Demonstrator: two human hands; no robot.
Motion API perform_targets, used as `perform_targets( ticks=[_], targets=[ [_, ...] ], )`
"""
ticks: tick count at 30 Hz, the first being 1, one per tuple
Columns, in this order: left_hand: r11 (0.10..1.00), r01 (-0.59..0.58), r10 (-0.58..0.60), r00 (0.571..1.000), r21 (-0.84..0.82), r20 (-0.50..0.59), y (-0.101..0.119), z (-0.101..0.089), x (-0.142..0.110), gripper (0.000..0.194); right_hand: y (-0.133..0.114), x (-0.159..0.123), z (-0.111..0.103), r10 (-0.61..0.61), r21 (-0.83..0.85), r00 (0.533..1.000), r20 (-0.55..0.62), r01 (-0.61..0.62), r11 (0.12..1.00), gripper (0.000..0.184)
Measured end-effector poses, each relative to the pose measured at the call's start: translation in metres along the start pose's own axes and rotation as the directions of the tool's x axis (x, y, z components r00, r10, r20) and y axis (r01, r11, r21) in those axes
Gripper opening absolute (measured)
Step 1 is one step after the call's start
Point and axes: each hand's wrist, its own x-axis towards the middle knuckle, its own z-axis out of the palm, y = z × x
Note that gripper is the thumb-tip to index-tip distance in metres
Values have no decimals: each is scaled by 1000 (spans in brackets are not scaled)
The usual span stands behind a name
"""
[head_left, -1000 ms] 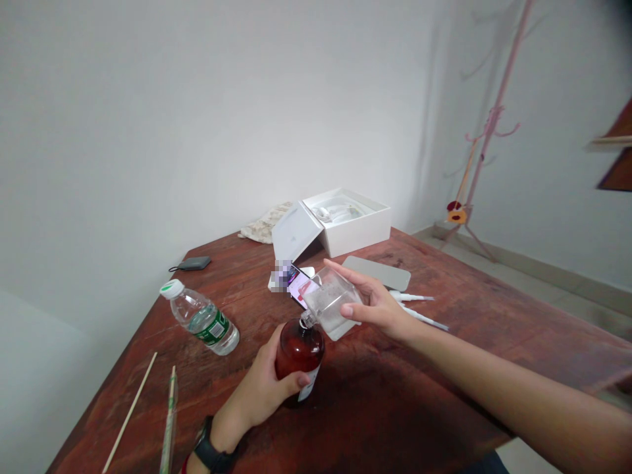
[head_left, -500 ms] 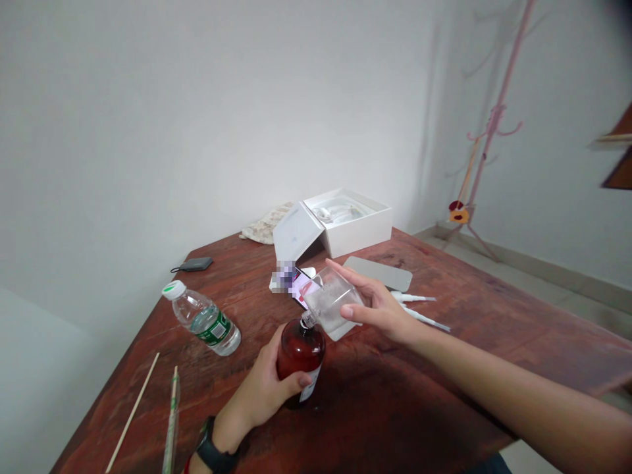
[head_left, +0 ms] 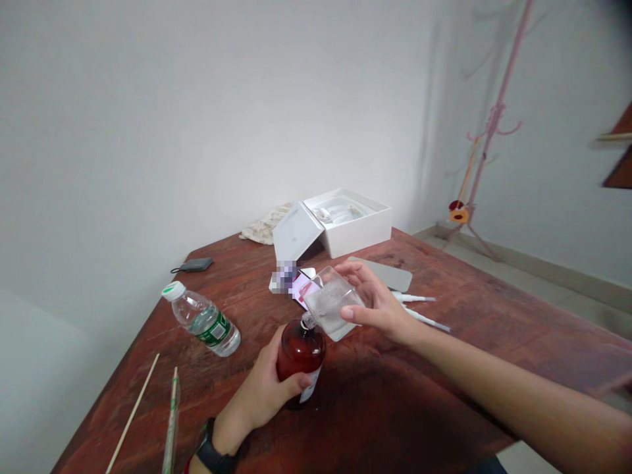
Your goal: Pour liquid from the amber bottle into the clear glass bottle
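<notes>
My left hand (head_left: 269, 382) is wrapped round a brown bottle (head_left: 302, 352) that stands on the wooden table, its neck uncapped. In my right hand (head_left: 372, 306) is a clear, square-sided bottle (head_left: 333, 306), tilted down to the left. The clear bottle's neck meets the brown bottle's mouth; whether liquid passes between them I cannot make out. Beyond the right hand lie two white pump heads (head_left: 419, 309) with long tubes. Partly behind the clear bottle is a phone (head_left: 302, 288) with a lit screen.
A capped water bottle (head_left: 210, 322) stands at the left, near a wooden chopstick (head_left: 133, 411) and a wrapped pair of chopsticks (head_left: 171, 421). An open white box (head_left: 358, 232) sits at the back. A grey flat plate (head_left: 390, 273) lies to its front; a dark grey case (head_left: 195, 264) is far left.
The fingers of my right hand have bent and shifted on the clear bottle, from stretched along its top edge to curled behind it. My left hand and the brown bottle stay put.
</notes>
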Motion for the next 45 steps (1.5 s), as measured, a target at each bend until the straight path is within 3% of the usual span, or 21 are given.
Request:
perform_targets(
  ticks=[14, 39, 45],
  targets=[
    [999, -7, 7, 1000, -40, 2, -2, 2, 0, 98, -7, -1, 1, -28, -41, 1000, -7, 27, 999, 54],
    [999, -21, 21, 1000, -42, -18, 0, 5, 0, 98, 3, 0, 2, -130, -119, 985, -111, 116, 986, 58],
    [996, -62, 63, 998, -64, 6, 2, 5, 1, 94, 3, -4, -4, -131, -150, 989, -67, 120, 981, 54]
  ],
)
